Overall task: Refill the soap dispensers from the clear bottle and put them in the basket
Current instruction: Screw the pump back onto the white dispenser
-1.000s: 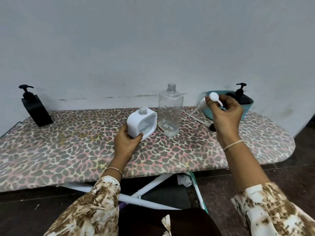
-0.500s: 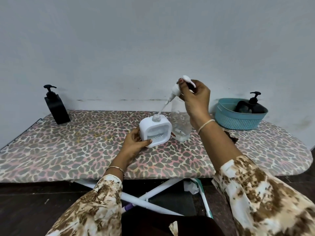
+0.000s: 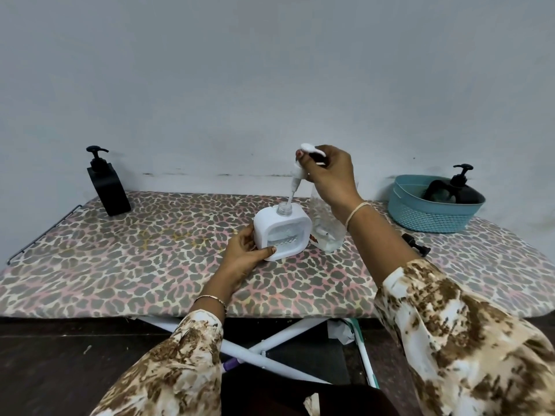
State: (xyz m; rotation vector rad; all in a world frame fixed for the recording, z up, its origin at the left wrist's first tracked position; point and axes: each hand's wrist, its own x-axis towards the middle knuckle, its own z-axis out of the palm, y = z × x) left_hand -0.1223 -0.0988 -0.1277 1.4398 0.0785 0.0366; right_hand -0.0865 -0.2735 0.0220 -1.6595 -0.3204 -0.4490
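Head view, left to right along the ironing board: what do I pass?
Black dispenser → left hand gripping the white dispenser → clear bottle → teal basket holding a second black dispenser. The right hand with the white pump overlaps the middle, so left out.

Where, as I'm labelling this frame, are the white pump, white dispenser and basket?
white pump [image 3: 298, 175]: head view, its collar.
white dispenser [image 3: 283, 235]: head view, front window.
basket [image 3: 432, 217]: head view, front wall.
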